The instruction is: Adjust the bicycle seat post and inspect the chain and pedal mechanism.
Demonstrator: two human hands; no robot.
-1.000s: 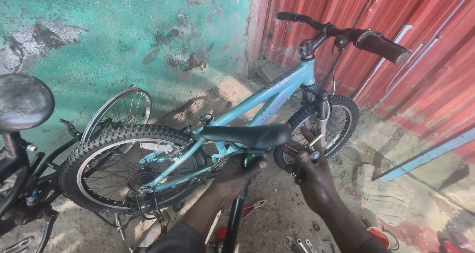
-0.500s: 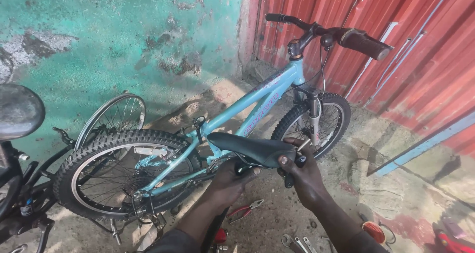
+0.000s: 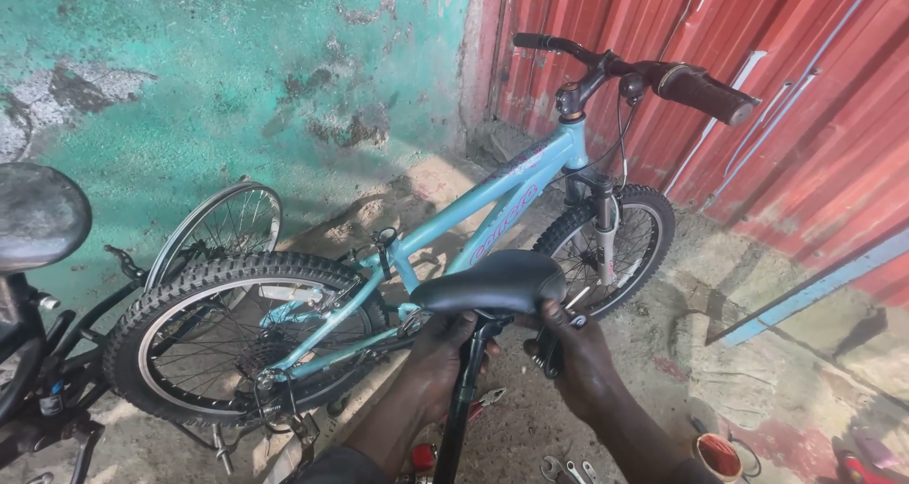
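Note:
A light blue bicycle stands before me with its knobby rear wheel on the left and its front wheel on the right. I hold a black saddle on its black seat post, off the frame. My left hand is under the saddle, gripping the clamp at the top of the post. My right hand is closed on a dark tool pressed against the saddle's underside.
A second dark bicycle with a grey saddle stands at the left. A bare rim leans on the green wall. Red corrugated sheeting is at the right. Spanners and a small tin lie on the ground.
The view has shifted and drawn closer. Both hands have stayed under the saddle, with the right hand working the tool at the clamp.

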